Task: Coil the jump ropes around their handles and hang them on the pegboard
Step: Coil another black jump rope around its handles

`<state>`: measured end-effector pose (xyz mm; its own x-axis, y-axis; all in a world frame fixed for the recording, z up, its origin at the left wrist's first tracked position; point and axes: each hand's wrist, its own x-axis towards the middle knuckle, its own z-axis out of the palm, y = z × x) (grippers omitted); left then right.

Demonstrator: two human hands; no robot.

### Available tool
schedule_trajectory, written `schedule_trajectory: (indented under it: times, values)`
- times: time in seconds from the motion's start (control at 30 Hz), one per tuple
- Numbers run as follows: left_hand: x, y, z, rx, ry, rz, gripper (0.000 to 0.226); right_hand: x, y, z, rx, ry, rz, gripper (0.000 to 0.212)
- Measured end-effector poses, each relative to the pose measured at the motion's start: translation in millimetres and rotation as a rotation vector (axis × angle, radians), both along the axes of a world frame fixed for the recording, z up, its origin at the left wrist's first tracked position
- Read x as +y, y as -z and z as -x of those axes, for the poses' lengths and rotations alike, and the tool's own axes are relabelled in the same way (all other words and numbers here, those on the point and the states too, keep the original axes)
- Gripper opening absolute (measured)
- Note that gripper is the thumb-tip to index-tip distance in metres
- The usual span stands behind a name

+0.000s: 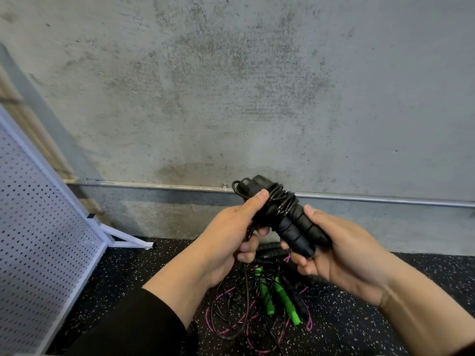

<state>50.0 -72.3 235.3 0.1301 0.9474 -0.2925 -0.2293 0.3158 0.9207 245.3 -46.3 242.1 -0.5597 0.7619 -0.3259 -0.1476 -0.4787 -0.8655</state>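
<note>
Two black jump-rope handles (295,227) lie side by side in my right hand (341,250), which grips their lower ends. Thin black cord (281,199) is wound round their upper part. My left hand (231,232) pinches that cord, thumb pressed on the coil, and a loose length hangs down from it to the floor. On the floor below lie green handles (285,299), a pink rope (231,327) and more black handles (270,249), tangled together. The white pegboard (38,227) leans at the left.
A bare concrete wall (231,86) fills the view ahead, with a metal pipe (154,185) along its base. The floor is black speckled rubber (359,317). The pegboard's white foot (128,240) juts out onto the floor.
</note>
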Motion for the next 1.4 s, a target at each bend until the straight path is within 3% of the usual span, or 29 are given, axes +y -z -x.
schedule_trajectory:
  times: [0.23,0.33,0.4,0.47,0.73,0.8,0.93,1.03,1.1,1.2,1.33,1.4]
  values:
    - [-2.6,-1.8,-1.6,-0.052,0.132,0.133,0.065,-5.5,0.0,11.3,-0.151,0.207,-0.287,0.029]
    - [-4.1,-0.3,-3.7,-0.094,0.151,0.194,0.075,-4.7,-0.5,9.0,-0.394,0.261,-0.499,0.023]
    - [-4.4,1.3,-5.7,-0.126,0.125,0.216,0.078,0.5,2.8,6.0,-0.588,0.232,-0.686,0.027]
    - [-3.9,2.4,-7.4,-0.137,0.092,0.225,0.075,3.2,5.4,6.0,-0.709,0.178,-0.75,0.035]
    - [-1.1,10.7,-9.9,-0.158,-0.069,0.25,0.053,-6.1,19.7,18.2,-0.992,0.038,-1.072,0.063]
    - [-0.6,10.0,-8.8,-0.165,-0.108,0.227,0.044,-6.7,17.7,18.3,-0.937,-0.003,-1.054,0.064]
    - [-2.3,5.1,-5.3,-0.093,-0.017,0.105,0.037,-2.4,6.8,9.9,-0.663,0.098,-0.627,0.062]
    - [-4.5,2.1,-6.4,-0.058,0.044,0.052,0.041,-3.1,0.4,6.8,-0.471,0.017,-0.4,0.05]
    - [-5.0,2.0,-7.6,-0.046,0.065,0.068,0.043,-3.4,-1.4,4.3,-0.456,-0.002,-0.419,0.032]
    - [-4.6,2.8,-7.9,-0.024,0.087,0.08,0.045,0.8,-2.2,-0.8,-0.594,0.087,-0.559,0.015]
    - [-4.9,5.2,-11.8,-0.016,0.044,0.093,0.046,-2.9,3.3,3.9,-0.926,0.216,-0.832,0.028]
    - [-4.5,5.9,-11.5,-0.057,0.009,0.086,0.041,-5.6,3.9,8.1,-0.971,0.202,-0.885,0.031]
